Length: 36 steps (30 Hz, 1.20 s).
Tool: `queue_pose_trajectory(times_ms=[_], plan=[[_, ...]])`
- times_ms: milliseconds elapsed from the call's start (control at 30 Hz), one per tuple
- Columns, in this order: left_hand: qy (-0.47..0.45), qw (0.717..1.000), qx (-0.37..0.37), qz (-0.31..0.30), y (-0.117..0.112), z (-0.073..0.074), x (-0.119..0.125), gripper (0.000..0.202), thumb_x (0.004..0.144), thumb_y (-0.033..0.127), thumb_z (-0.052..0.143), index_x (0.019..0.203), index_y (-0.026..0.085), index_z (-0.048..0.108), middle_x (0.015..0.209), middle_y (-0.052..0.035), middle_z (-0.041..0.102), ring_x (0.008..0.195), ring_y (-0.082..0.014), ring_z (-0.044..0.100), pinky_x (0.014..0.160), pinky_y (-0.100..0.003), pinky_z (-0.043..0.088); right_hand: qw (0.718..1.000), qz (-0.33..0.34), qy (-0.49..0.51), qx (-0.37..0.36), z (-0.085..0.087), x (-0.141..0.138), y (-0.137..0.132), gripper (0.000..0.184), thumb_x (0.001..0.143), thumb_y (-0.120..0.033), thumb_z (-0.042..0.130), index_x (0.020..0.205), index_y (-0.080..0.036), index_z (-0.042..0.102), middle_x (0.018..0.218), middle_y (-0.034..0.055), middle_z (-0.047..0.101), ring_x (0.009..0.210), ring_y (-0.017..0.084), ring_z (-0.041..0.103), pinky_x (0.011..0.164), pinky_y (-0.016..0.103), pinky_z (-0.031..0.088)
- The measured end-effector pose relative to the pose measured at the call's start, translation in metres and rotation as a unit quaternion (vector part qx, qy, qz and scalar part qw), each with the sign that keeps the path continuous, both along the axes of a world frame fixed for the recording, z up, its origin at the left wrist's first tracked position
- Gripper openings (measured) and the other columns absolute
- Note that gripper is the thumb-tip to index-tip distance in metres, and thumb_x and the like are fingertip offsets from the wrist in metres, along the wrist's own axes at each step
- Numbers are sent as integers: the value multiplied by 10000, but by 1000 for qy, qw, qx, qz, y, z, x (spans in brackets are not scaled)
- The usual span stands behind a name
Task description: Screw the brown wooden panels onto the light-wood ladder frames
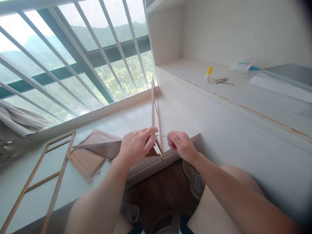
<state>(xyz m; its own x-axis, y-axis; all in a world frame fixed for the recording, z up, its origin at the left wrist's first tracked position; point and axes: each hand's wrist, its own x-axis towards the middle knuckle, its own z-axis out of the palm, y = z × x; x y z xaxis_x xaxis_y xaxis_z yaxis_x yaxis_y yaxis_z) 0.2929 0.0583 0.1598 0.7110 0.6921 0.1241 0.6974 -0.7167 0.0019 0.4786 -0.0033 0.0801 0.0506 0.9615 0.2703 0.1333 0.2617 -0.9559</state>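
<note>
My left hand (135,144) is closed around the edge of a brown wooden frame (153,107) that stands upright on the white ledge. Its fingertips also meet one end of a thin metal rod (162,135). Pinched in my right hand (179,143) is the other end of that rod, which lies level against the frame; its exact kind is too small to make out. Brown wooden panels (97,143) adjoin the frame to the left, partly hidden behind my left hand.
A ladder-like wooden frame (46,177) and a loose wooden board (85,161) lie on the ledge at left. On the right shelf (195,70) are a yellow-capped tube (208,72), small metal fasteners (221,81) and a white tube (240,67). A barred window (97,58) stands behind.
</note>
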Motion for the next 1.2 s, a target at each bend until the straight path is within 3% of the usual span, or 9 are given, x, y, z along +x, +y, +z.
queue_pose_trajectory(times_ms=[267, 567, 1200], plan=[[-7, 1000, -6, -2, -1, 0, 0, 333, 1007, 390, 272, 1223, 363, 523, 1120, 68, 702, 930, -187, 682, 658, -288, 378, 993, -22, -93, 63, 0, 7, -2, 422, 1014, -382, 370, 667, -184, 506, 583, -27, 464, 557, 107, 441, 599, 259, 343], [-7, 1000, -1, -5, -1, 0, -2, 342, 1007, 389, 278, 1252, 372, 516, 1096, 59, 708, 910, -187, 681, 656, -286, 376, 970, 9, -196, 143, -8, 12, 4, 244, 1004, -319, 395, 837, -198, 526, 741, 8, 528, 676, 140, 474, 661, 270, 354], [-13, 1000, 8, -7, 1, -1, -1, 343, 1003, 388, 290, 1257, 369, 521, 1091, 64, 711, 901, -186, 685, 657, -284, 394, 956, -46, -224, 186, -14, 14, 11, 190, 1000, -283, 407, 898, -208, 550, 802, 24, 563, 714, 149, 505, 680, 268, 383]])
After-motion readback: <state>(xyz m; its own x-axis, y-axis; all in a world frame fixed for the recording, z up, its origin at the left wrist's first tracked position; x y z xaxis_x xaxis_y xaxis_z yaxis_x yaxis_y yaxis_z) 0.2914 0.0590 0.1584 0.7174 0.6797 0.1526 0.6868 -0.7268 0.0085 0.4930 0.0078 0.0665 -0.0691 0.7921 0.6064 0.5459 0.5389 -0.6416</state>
